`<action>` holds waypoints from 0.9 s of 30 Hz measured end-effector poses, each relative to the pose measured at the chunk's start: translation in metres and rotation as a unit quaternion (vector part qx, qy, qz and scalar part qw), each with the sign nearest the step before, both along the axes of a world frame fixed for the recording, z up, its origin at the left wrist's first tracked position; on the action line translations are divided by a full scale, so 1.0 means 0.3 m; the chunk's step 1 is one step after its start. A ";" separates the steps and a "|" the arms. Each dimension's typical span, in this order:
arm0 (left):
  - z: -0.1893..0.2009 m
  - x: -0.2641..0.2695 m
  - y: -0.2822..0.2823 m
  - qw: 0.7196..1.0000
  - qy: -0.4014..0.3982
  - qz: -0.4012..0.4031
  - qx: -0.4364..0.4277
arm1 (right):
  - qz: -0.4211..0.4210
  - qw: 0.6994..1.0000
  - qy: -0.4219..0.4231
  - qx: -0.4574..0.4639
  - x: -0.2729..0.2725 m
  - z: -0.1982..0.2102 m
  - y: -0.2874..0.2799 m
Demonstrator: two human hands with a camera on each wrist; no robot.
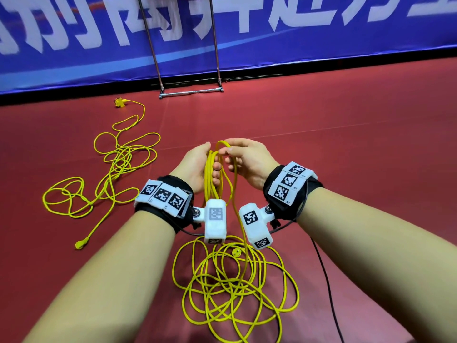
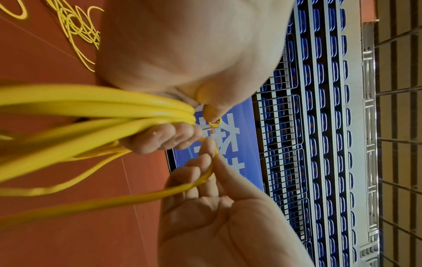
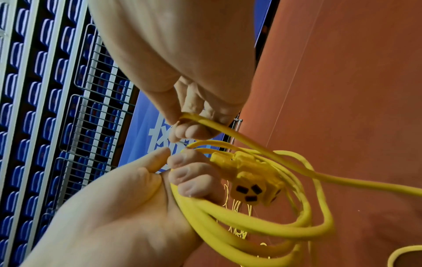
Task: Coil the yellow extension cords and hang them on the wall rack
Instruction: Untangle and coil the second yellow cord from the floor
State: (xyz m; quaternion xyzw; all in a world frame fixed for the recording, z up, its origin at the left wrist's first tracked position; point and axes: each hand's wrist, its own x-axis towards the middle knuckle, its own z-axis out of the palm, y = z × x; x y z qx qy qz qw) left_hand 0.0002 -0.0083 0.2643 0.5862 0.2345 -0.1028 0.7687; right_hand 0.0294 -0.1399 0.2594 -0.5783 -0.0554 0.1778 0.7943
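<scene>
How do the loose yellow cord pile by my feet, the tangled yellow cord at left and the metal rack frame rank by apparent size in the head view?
1. Loose yellow cord pile, though nearest the camera.
2. Tangled yellow cord.
3. Metal rack frame, partly cut off.

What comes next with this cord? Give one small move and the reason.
Probably lay the loop pinched by the right hand into the left hand, beside the coils it already grips. Much of the cord still lies loose on the floor.
</scene>
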 end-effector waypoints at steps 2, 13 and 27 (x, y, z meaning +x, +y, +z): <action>-0.005 0.003 0.000 1.000 0.001 0.005 -0.008 | 0.019 1.000 -0.006 -0.019 -0.005 -0.006 0.007; 0.000 -0.006 -0.002 0.997 -0.018 0.055 -0.059 | 0.104 0.989 -0.056 -0.092 -0.057 0.004 0.023; -0.015 0.027 0.013 0.984 -0.029 0.157 -0.081 | 0.099 0.988 -0.064 -0.103 -0.057 -0.012 0.040</action>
